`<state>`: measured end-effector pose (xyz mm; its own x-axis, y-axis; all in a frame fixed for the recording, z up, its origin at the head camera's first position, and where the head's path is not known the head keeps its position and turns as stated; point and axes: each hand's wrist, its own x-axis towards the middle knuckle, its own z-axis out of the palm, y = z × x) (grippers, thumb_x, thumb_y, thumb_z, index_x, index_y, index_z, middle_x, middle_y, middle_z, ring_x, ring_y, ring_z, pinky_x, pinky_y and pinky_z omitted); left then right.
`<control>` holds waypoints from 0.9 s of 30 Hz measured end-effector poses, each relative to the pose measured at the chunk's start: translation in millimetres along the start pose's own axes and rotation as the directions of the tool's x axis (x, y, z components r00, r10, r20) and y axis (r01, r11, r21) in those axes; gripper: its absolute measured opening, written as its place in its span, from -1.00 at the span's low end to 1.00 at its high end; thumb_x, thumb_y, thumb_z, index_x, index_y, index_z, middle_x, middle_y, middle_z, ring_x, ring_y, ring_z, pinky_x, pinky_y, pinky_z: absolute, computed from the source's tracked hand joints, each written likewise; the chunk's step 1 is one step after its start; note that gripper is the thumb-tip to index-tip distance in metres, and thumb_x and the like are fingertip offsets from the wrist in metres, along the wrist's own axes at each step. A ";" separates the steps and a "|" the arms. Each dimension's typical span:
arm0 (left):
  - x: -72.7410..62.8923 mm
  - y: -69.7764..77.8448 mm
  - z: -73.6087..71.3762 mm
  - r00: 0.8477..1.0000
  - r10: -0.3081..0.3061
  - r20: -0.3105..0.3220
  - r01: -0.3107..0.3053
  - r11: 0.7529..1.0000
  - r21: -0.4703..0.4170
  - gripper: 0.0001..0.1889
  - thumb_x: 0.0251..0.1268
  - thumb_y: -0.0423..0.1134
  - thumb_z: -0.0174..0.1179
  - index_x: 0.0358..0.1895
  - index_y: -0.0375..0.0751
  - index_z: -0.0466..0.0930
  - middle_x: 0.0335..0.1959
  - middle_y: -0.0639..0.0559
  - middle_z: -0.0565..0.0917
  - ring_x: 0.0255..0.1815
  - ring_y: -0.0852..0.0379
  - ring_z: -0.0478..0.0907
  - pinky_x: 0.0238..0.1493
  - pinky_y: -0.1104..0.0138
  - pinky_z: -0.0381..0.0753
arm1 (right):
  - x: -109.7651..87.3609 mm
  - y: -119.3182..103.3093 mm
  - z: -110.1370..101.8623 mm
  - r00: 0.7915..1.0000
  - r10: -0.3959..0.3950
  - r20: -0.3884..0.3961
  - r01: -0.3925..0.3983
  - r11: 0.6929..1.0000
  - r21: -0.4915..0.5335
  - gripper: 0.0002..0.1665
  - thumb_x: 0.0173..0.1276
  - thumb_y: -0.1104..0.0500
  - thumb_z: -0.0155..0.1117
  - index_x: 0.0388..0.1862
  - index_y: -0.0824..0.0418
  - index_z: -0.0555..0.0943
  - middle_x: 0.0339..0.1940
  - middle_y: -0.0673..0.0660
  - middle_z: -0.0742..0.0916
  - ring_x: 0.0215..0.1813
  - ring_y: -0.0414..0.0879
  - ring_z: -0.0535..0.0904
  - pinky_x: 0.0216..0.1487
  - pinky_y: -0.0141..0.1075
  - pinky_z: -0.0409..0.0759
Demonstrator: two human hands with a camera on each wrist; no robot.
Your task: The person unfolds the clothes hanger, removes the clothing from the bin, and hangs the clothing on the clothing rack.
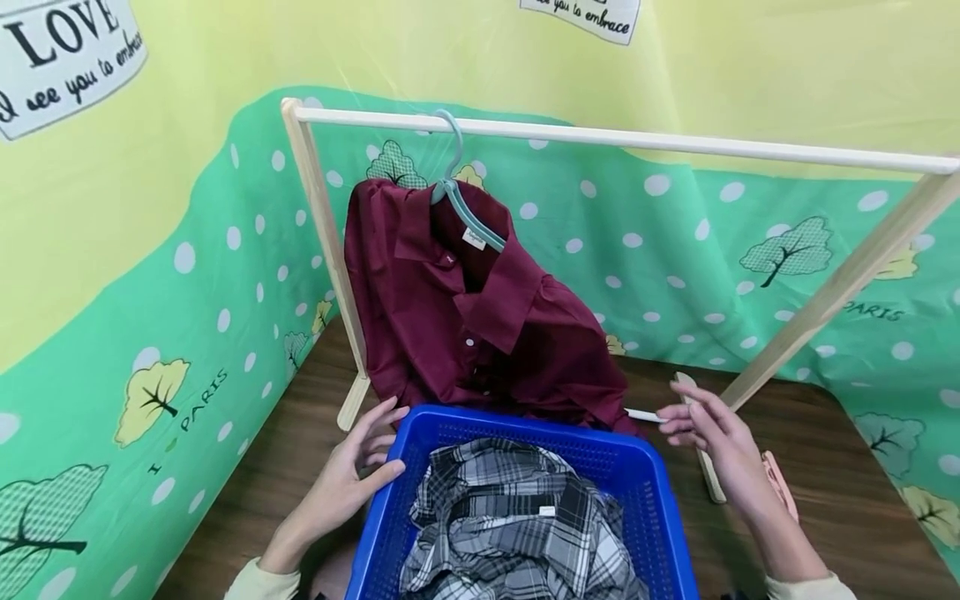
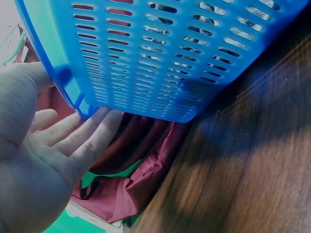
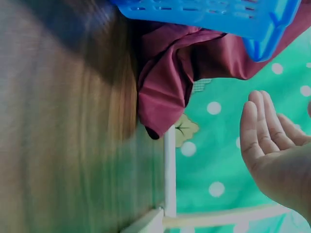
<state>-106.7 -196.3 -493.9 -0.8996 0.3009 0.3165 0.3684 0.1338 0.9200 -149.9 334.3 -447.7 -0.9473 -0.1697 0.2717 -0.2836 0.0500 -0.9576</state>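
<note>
A blue plastic basket (image 1: pixel 670 508) with slotted walls stands at the front, holding a crumpled black, grey and white plaid shirt (image 1: pixel 517 508). My left hand (image 1: pixel 352 467) is at its far left corner. The thumb lies at the rim and the fingers (image 2: pixel 99 133) stretch loosely along the outside. To the right of the basket, my right hand (image 1: pixel 712 442) is in the air with relaxed fingers, apart from the basket and holding nothing. Behind the basket a maroon collared shirt (image 1: pixel 420 308) hangs from a light blue-green hanger (image 1: pixel 453 137), its lower part hidden by the basket.
A wooden garment rack has a white top rail (image 1: pixel 637 140), a left post (image 1: pixel 322 225) and a slanting right post (image 1: pixel 847 292). A pink object (image 1: pixel 780 483) lies partly behind the right wrist on the dark wooden table (image 1: pixel 847 533). Patterned green and yellow cloth (image 1: pixel 247 183) encloses the table.
</note>
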 end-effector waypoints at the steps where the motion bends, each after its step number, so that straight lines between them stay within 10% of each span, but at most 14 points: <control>1: -1.0 -0.5 0.5 1.000 -0.001 -0.001 0.001 1.000 0.002 -0.16 0.60 -0.48 0.29 0.79 0.02 0.15 0.62 -0.22 0.49 0.37 0.01 0.67 0.24 0.29 0.72 | -7.0 -1.9 -1.4 1.000 0.013 -0.014 -0.013 0.999 -0.047 -0.54 0.88 0.29 -0.13 0.54 0.16 0.58 0.02 0.07 0.87 -0.04 -0.16 0.83 -0.04 -0.36 0.79; 7: -4.4 -3.0 2.0 1.000 -0.004 -0.009 0.004 1.000 0.009 -0.19 0.63 -0.48 0.26 0.79 0.03 0.17 0.64 -0.21 0.47 0.36 0.10 0.68 0.25 0.33 0.71 | -47.1 -6.8 -16.9 0.987 0.114 -0.110 -0.130 0.980 -0.154 -0.64 0.79 0.34 0.09 0.39 0.32 0.69 -0.04 -0.04 0.89 -0.09 -0.21 0.83 -0.12 -0.38 0.78; 12: -2.7 -6.0 2.8 1.000 0.011 -0.011 -0.011 1.000 0.007 -0.20 0.63 -0.50 0.24 0.79 0.02 0.19 0.65 -0.20 0.46 0.35 0.08 0.69 0.24 0.35 0.70 | -73.4 -6.6 -37.9 0.934 0.248 -0.258 -0.292 0.945 -0.146 -0.67 0.73 0.27 0.27 0.34 0.16 0.77 -0.08 -0.12 0.89 -0.17 -0.24 0.81 -0.19 -0.40 0.78; 18: -2.6 -8.7 2.5 1.000 0.019 -0.005 -0.019 1.000 0.000 -0.22 0.65 -0.49 0.22 0.79 0.03 0.19 0.67 -0.17 0.44 0.35 0.07 0.69 0.26 0.35 0.69 | -89.8 3.4 -53.1 0.892 0.177 -0.417 -0.362 0.831 -0.422 -0.68 0.65 0.21 0.42 0.30 0.20 0.78 -0.15 -0.36 0.85 -0.22 -0.39 0.78 -0.28 -0.49 0.71; 22: -4.3 -10.5 4.1 1.000 0.029 -0.011 -0.029 1.000 -0.007 -0.25 0.65 -0.50 0.20 0.78 -0.04 0.20 0.67 -0.21 0.44 0.34 0.05 0.71 0.25 0.36 0.69 | -92.8 12.9 -60.5 0.867 0.128 -0.481 -0.357 0.833 -0.421 -0.66 0.64 0.25 0.42 0.31 0.30 0.77 -0.10 -0.44 0.83 -0.08 -0.56 0.74 -0.21 -0.60 0.66; 27: -5.7 -14.5 6.8 0.998 0.059 -0.025 -0.059 0.998 -0.021 -0.30 0.67 -0.53 0.14 0.76 -0.13 0.25 0.69 -0.22 0.40 0.35 0.08 0.70 0.25 0.37 0.69 | -91.1 28.5 -66.5 0.760 0.105 -0.642 -0.410 0.844 -0.347 -0.69 0.54 0.34 0.50 0.21 0.30 0.81 -0.27 -0.39 0.85 -0.36 -0.44 0.74 -0.43 -0.55 0.60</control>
<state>-105.3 -193.6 -510.6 -0.8820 0.2842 0.3759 0.4163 0.0961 0.9041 -81.6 416.7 -493.3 -0.8449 0.5082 0.1671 0.0970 0.4528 -0.8863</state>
